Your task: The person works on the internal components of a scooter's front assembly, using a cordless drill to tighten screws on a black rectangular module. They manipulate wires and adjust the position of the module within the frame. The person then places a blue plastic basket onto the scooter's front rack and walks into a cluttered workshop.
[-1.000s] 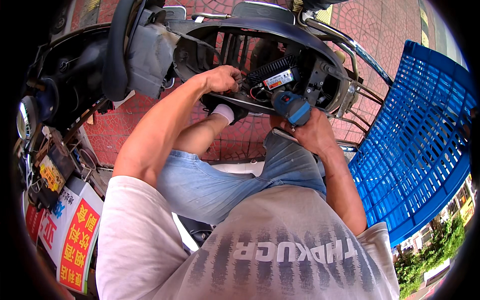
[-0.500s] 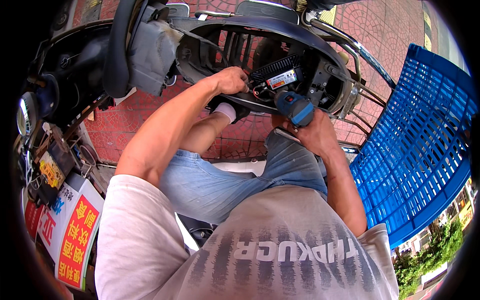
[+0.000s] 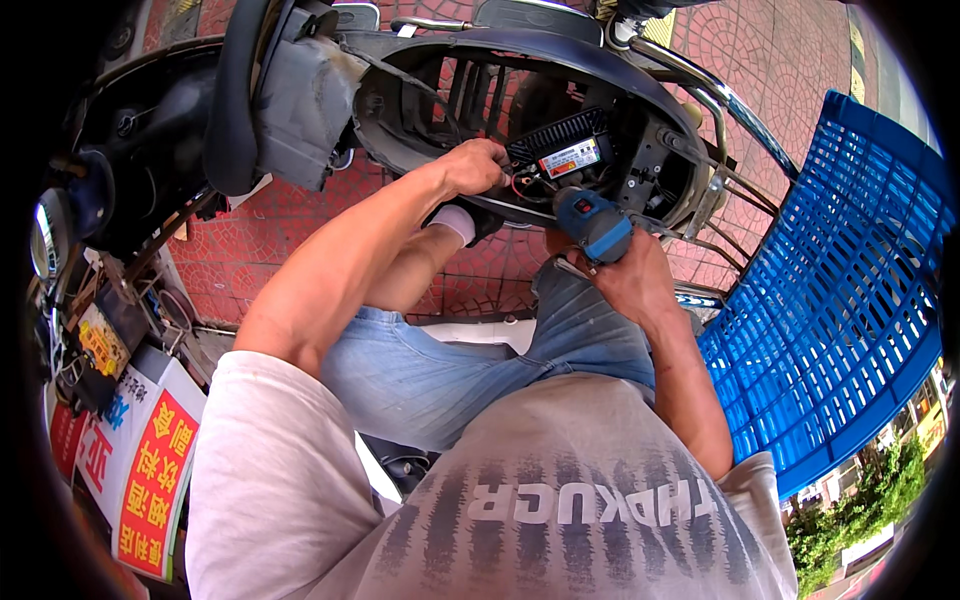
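Observation:
My right hand (image 3: 640,275) is wrapped around the grip of a blue cordless drill (image 3: 600,230), whose front end points into the open body of a scooter (image 3: 400,135). Just left of the drill, my left hand (image 3: 477,167) rests at the near rim of that opening. Its fingers are curled together, and what they hold, if anything, is hidden. Inside the opening sits a black finned box (image 3: 560,140) with a white and orange label. Thin red and dark wires (image 3: 522,187) run beside it, between my left hand and the drill's tip.
A large blue plastic basket (image 3: 835,290) stands at the right, next to the scooter's metal rack bars (image 3: 715,90). The scooter's dark seat (image 3: 235,100) is raised at the left. A signboard (image 3: 150,450) stands lower left. Red patterned paving (image 3: 240,260) lies below.
The view has shifted slightly. Both hands and the drill keep nearly the same places at the scooter's opening.

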`<state>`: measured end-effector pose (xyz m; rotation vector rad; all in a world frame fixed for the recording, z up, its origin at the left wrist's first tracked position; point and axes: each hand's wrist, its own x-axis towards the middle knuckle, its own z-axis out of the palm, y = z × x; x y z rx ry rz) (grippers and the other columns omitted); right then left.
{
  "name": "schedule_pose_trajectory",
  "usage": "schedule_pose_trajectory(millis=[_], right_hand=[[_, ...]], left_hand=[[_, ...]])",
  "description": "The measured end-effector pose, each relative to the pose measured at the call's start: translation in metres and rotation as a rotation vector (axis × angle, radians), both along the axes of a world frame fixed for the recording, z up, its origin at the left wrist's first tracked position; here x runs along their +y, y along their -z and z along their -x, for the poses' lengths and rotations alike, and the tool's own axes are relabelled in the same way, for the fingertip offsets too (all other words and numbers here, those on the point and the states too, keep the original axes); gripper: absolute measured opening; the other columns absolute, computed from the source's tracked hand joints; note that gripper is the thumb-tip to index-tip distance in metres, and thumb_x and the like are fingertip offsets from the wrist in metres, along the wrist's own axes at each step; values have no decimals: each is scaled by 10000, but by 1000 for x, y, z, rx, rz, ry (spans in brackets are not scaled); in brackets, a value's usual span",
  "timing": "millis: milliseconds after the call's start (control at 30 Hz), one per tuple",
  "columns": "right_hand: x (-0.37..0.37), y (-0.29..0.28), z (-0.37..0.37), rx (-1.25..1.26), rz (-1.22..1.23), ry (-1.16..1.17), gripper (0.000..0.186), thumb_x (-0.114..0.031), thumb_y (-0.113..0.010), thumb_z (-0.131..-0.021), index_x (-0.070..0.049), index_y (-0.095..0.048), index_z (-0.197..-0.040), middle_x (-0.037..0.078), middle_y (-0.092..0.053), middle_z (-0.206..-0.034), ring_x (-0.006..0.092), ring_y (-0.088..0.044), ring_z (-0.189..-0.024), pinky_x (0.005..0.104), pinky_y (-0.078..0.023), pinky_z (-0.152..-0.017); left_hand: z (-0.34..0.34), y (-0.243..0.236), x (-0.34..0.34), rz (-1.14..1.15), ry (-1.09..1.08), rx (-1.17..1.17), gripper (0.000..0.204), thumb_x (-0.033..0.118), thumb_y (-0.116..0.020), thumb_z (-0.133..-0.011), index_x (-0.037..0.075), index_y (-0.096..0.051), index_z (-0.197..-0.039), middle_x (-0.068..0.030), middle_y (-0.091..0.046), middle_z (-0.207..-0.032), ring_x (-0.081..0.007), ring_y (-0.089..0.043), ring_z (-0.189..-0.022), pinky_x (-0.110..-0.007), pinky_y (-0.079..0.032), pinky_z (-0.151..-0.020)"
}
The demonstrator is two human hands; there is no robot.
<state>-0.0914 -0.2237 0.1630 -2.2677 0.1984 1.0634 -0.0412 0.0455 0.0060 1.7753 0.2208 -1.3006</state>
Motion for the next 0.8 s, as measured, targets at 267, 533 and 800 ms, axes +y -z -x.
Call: schedule_pose_trajectory(millis=[267, 533, 800], right_hand=[[-4, 14, 20, 24, -52, 50, 360, -276, -863, -870, -24, -757, -1104, 171, -782, -922, 350, -764, -871, 423, -588, -799], [3, 4, 28, 6, -60, 112, 331, -267, -860, -879, -38, -770, -1101, 149, -793, -952, 329, -765, -906, 405, -587, -823], [0, 10, 25, 68, -113, 192, 350, -310, -862, -856, -87, -793, -1118, 186, -799, -976, 381, -774, -956, 437, -599, -821]], left_hand=[[6, -6, -9, -139, 95, -112, 183, 142, -794, -819, -6, -757, -920, -137, -738, -842, -234, -694, -841, -395, -531, -782], [18, -14, -10, -235, 148, -313, 273, 207, -755, -834, -10, -759, -999, -239, -755, -975, -406, -725, -1008, -474, -549, -888], [18, -27, -19, -323, 202, -300, 345, 226, -657, -854, 6, -752, -1101, -276, -742, -1105, -461, -692, -1107, -527, -539, -956]])
